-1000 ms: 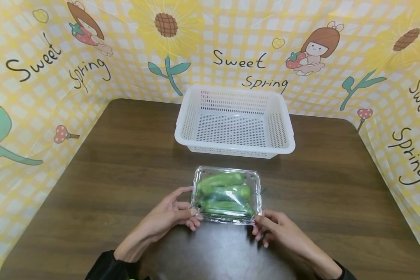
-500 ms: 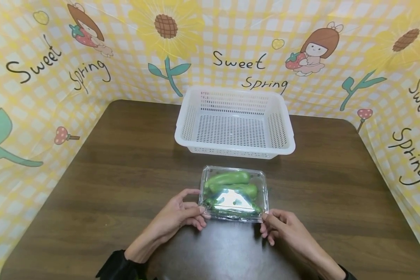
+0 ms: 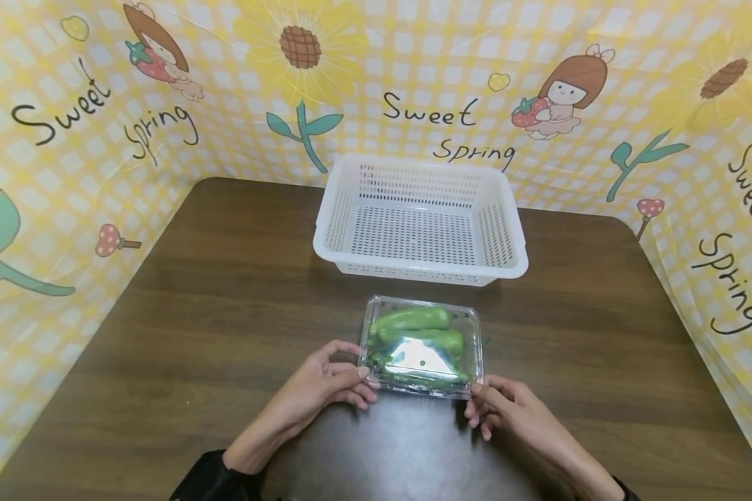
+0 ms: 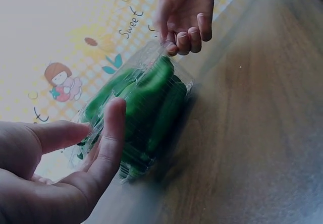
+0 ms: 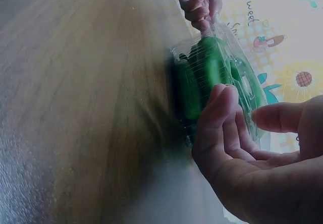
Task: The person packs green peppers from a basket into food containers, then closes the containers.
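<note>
A staged tabletop booth: cartoon "Sweet Spring" backdrop [image 3: 445, 111] encloses a wooden table [image 3: 225, 292].

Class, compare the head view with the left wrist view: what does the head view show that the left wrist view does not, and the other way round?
Only the head view shows the white basket behind the box and the whole brown table with both sleeves. Only the left wrist view shows, close up, the left hand with thumb and fingers on either side of the box's near corner. Both show the clear box of green vegetables, the right hand pinching its other corner, and the yellow printed backdrop.
</note>
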Demonstrator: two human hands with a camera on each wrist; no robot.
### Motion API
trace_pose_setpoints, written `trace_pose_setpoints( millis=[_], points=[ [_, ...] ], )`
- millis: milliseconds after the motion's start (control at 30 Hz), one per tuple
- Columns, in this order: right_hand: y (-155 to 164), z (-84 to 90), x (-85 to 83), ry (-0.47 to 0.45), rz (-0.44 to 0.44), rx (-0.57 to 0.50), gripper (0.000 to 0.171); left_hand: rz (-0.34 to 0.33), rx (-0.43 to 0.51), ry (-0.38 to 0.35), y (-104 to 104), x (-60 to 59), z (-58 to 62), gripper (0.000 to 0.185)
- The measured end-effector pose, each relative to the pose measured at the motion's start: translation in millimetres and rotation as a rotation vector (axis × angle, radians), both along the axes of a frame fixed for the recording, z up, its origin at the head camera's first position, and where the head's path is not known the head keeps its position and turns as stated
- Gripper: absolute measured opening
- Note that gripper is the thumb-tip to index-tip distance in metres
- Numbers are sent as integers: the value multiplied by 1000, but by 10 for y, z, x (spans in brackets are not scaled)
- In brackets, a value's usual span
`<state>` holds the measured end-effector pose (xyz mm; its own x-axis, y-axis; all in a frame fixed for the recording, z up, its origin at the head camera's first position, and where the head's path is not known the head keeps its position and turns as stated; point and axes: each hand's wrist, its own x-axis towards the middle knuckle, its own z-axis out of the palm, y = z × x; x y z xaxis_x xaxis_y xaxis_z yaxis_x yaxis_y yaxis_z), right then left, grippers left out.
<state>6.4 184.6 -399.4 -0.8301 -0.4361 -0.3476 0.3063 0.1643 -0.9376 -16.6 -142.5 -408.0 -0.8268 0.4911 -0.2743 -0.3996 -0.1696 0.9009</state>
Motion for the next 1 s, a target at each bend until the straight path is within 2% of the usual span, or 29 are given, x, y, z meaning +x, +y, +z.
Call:
trace_pose_setpoints(
  millis=[233,467,833,1000],
  points=[
    [41,-2,-37,-12,0,32,44,-11,-17,9,9,3,-8,49],
    [74,49,-90,27,21,90,42,-25,-35,23,-3,-5,2,50],
    [100,33,-142,33,42,81,43,-14,-42,30,11,10,2,50],
    [224,129,-159,73,41,179,46,-21,-116,22,-106,-16,43,56]
  ],
)
